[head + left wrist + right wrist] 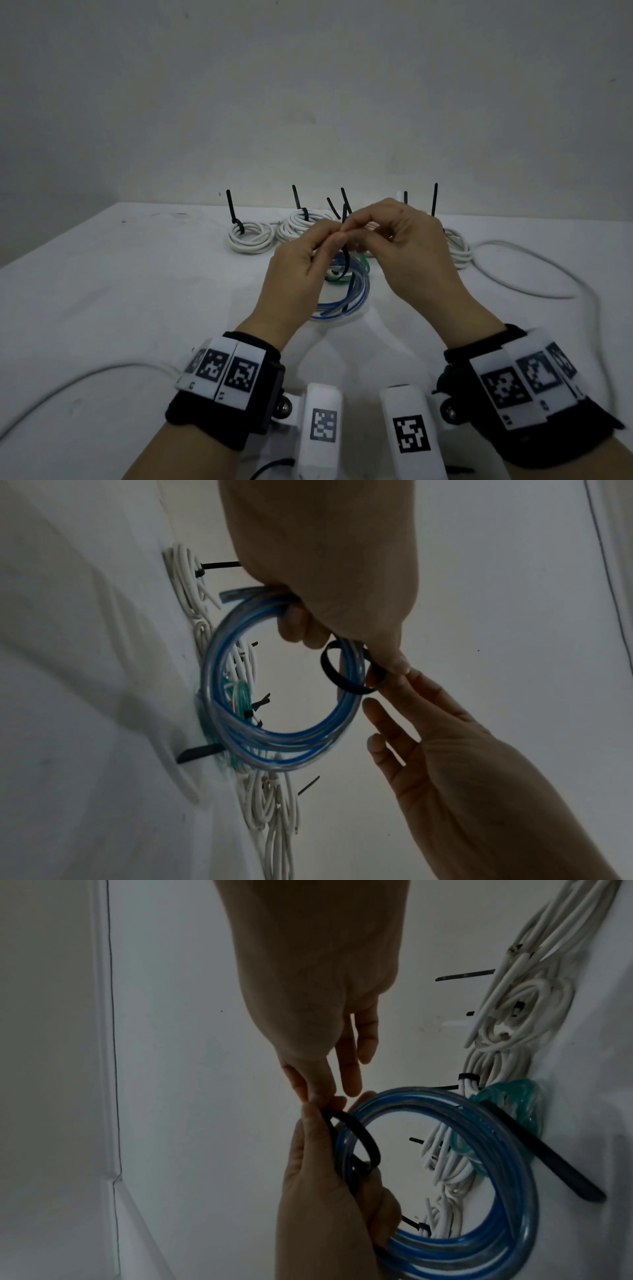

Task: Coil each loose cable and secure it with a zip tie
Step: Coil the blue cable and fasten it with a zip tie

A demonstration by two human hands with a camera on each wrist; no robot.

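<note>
A coil of blue cable (330, 305) hangs above the white table (137, 291), held up at its top. My left hand (329, 240) curls its fingers round the blue cable coil (291, 737) and its thumb presses a black zip tie (334, 674) looped round the strands. My right hand (363, 233) meets it from the right and pinches the zip tie (363, 1134) between thumb and forefinger; its other fingers stay straight. The two hands' fingertips touch at the tie (346, 260). The tie's head is hidden by the fingers.
Several white cable coils (250, 236) bound with black ties lie along the table's back, and a green coil (363, 264) lies behind the blue one. One loose white cable (534, 267) trails at the right and another (85, 377) at the front left.
</note>
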